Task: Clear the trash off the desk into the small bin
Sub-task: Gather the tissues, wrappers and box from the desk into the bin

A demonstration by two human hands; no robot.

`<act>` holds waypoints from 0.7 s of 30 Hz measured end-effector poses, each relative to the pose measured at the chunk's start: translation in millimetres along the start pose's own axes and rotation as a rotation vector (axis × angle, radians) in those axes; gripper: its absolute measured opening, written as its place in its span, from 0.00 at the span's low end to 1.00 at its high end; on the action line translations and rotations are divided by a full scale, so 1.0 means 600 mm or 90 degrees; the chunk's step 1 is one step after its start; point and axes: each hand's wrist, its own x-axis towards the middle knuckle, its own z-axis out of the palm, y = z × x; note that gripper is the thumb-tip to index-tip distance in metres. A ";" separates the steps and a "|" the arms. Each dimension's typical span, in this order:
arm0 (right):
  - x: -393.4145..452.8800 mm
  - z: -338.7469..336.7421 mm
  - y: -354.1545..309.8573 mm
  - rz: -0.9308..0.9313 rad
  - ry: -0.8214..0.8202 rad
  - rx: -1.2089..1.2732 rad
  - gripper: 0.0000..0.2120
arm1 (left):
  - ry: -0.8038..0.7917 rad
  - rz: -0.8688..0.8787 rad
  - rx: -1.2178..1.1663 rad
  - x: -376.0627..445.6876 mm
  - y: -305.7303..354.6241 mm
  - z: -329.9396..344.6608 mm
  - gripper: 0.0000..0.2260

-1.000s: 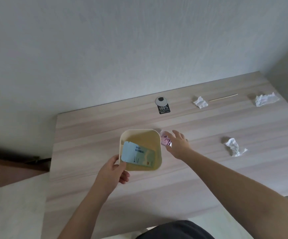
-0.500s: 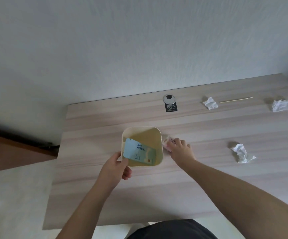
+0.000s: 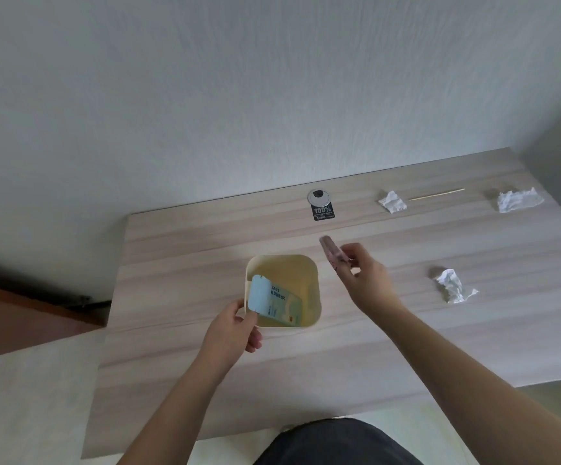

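A small cream bin (image 3: 309, 273) stands on the wooden desk (image 3: 473, 330) with a light blue packet (image 3: 269, 302) leaning inside it. My left hand (image 3: 230, 333) grips the bin's near left corner. My right hand (image 3: 363, 276) pinches a pink wrapper (image 3: 331, 251) and holds it lifted off the desk, just right of the bin's rim. A crumpled white paper (image 3: 452, 285) lies to the right of that hand. Two more paper wads (image 3: 392, 202) (image 3: 517, 200) and a thin wooden stick (image 3: 436, 194) lie along the back of the desk.
A round grey cable cap with a black "100%" label (image 3: 321, 204) sits at the desk's back edge by the white wall. The desk's left edge drops to a pale floor (image 3: 31, 397). Dark clothing (image 3: 336, 444) shows at the bottom.
My right hand closed on the pink wrapper beside the bin and raised it off the desk. The left hand kept hold of the bin. The view shifted slightly.
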 end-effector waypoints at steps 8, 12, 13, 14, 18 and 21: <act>-0.099 0.013 -0.114 -0.187 -0.125 -0.234 0.11 | -0.056 0.068 -0.016 -0.049 -0.013 -0.015 0.14; -0.133 0.041 -0.136 -0.218 -0.053 -0.279 0.13 | -0.079 0.081 -0.026 -0.078 -0.023 -0.030 0.12; -0.143 0.043 -0.138 -0.214 -0.038 -0.284 0.13 | -0.085 0.079 -0.041 -0.083 -0.026 -0.033 0.12; -0.154 0.043 -0.140 -0.207 -0.027 -0.287 0.13 | -0.091 0.078 -0.055 -0.086 -0.029 -0.035 0.13; -0.197 0.026 -0.132 -0.192 0.011 -0.286 0.11 | -0.114 0.089 -0.047 -0.098 -0.039 -0.037 0.12; -0.218 -0.001 -0.117 -0.166 0.037 -0.297 0.11 | -0.136 0.088 -0.046 -0.100 -0.044 -0.032 0.13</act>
